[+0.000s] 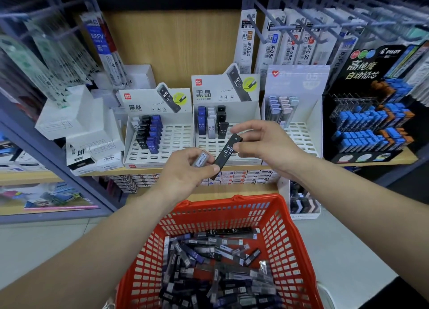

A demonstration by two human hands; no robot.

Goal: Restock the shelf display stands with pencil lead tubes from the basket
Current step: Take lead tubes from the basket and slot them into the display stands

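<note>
A black HB 0.7 lead tube (225,153) is held slanted in front of the shelf. My right hand (262,146) pinches its upper end, and the thumb of my left hand (185,169) lies on its lower end. My left hand also grips a grey tube (201,159) with a barcode label. Below, a red basket (282,218) holds several loose tubes (213,262). Two white display stands sit on the shelf: the left stand (176,141) and the middle stand (253,116), each partly filled with black, blue and grey tubes.
A third white stand (304,132) with pastel tubes stands to the right, then a black Pilot display (371,123). White boxes (76,123) are stacked at left. Refill packs hang on hooks (278,34) above. Boxed stock lines the lower shelf (243,176).
</note>
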